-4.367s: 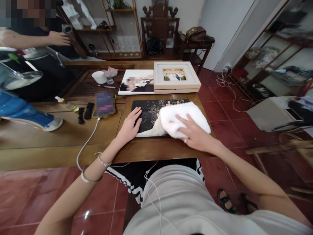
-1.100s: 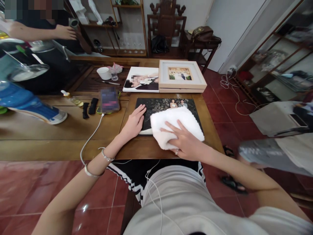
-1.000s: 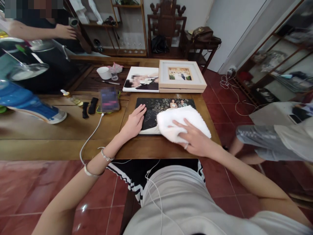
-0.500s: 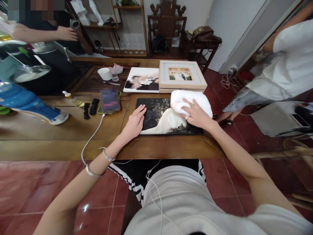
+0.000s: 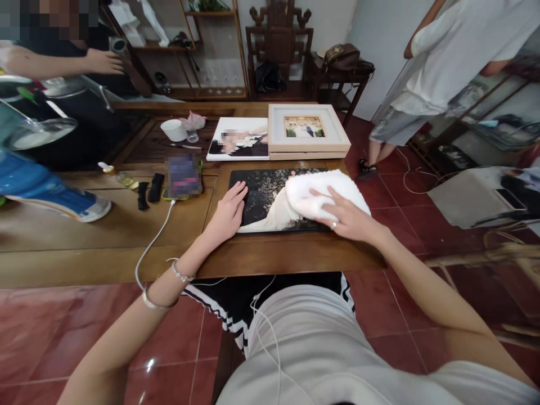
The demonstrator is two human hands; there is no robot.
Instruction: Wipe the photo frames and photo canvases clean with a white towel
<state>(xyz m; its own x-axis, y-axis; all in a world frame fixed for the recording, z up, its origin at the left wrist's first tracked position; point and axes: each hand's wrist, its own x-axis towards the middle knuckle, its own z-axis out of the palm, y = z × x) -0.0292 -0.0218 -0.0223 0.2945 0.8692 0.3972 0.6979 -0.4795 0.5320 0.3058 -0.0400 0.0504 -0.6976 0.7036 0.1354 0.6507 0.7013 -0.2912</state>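
Observation:
A dark photo panel (image 5: 261, 197) with a pale dress in its picture lies flat near the table's front edge. My left hand (image 5: 230, 211) rests on the panel's left edge, fingers stretched out and holding nothing. Over the right part of the panel is a folded white towel (image 5: 324, 188), fluffy and thick. My right hand (image 5: 348, 216) holds the towel against the panel from above, some fingers sunk into its folds. The towel hides the panel's right side.
Behind the panel stand a white-edged photo print (image 5: 238, 149) and a wooden picture frame (image 5: 272, 132). To the left are a phone (image 5: 183, 177) on a white cable, black straps (image 5: 156, 188), a small dropper bottle (image 5: 126, 179) and a white cup (image 5: 174, 130). Two people stand nearby.
My right hand and the towel have moved down toward the panel's lower right. My left hand stays on the left edge. The person at right has moved further back.

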